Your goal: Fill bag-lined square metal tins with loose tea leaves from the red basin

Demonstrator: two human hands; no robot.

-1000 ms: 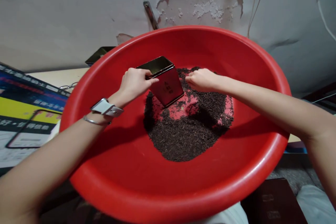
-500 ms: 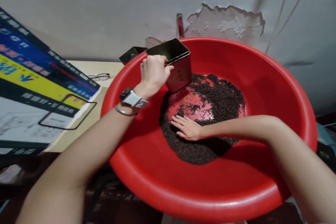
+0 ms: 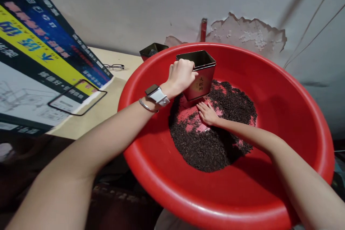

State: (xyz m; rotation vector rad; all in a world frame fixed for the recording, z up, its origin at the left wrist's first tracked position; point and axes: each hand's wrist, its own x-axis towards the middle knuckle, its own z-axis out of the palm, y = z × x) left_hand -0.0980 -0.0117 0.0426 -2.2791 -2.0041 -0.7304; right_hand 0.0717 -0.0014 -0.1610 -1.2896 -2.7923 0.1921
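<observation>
My left hand [image 3: 180, 75], with a watch and a bangle at the wrist, grips the near left rim of a red tea tin [image 3: 201, 85] with dark edges. The tin is upright, slightly tilted, mouth upward, over the left side of a big red plastic basin [image 3: 280, 104]. Dark dry tea leaves [image 3: 206, 154] spread over the basin's floor, with a bare pinkish patch in the middle. My right hand [image 3: 209, 115] reaches in from the right, palm down with fingers outstretched, near that patch and just below the tin. Its underside is hidden.
Behind the basin's left rim stands a second tin [image 3: 152, 50] with something clear inside. Glasses [image 3: 115, 67] lie on the pale tabletop [image 3: 118, 55]. A large printed box [image 3: 51, 39] and a black wire frame [image 3: 78, 97] are at the left. Peeling wall [image 3: 250, 34] rises behind.
My right hand has moved from the lower-left leaves toward the tin, over the bare patch. The tin has turned to show more of its lettered front. The whole view has shifted.
</observation>
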